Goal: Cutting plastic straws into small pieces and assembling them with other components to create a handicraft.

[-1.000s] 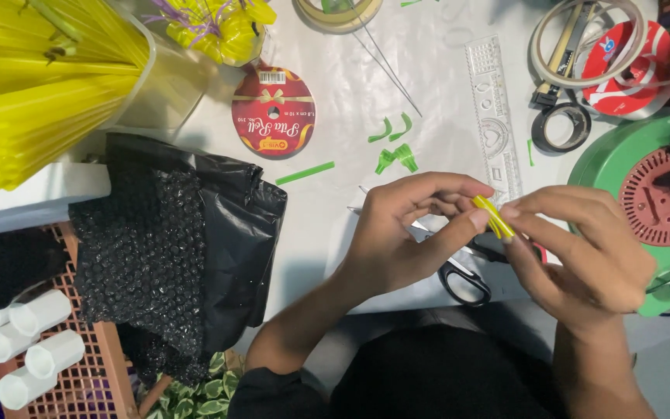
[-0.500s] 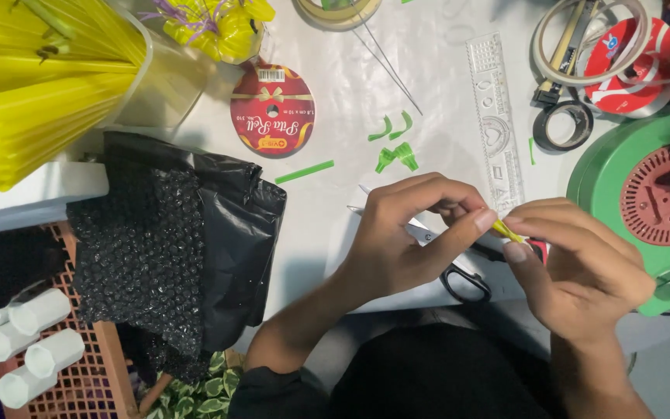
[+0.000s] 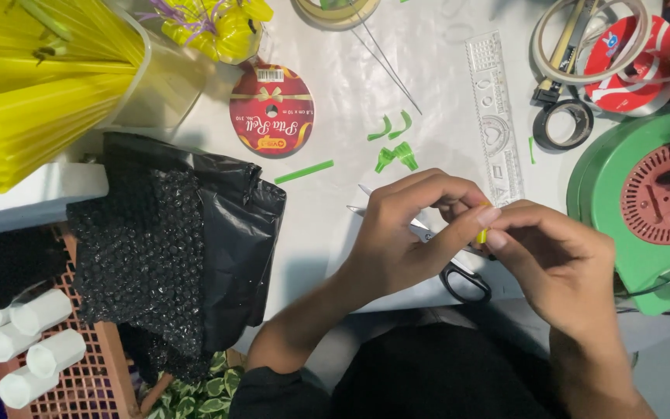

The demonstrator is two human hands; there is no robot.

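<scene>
Both hands' fingers (image 3: 481, 219) pinching a yellow strip (image 3: 481, 235), mostly hidden, scissors (image 3: 459, 275) partly covered beneath.

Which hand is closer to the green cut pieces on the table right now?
Left. The left hand sits just below the green cut pieces; the right hand is farther off, lower and to the right.
</scene>
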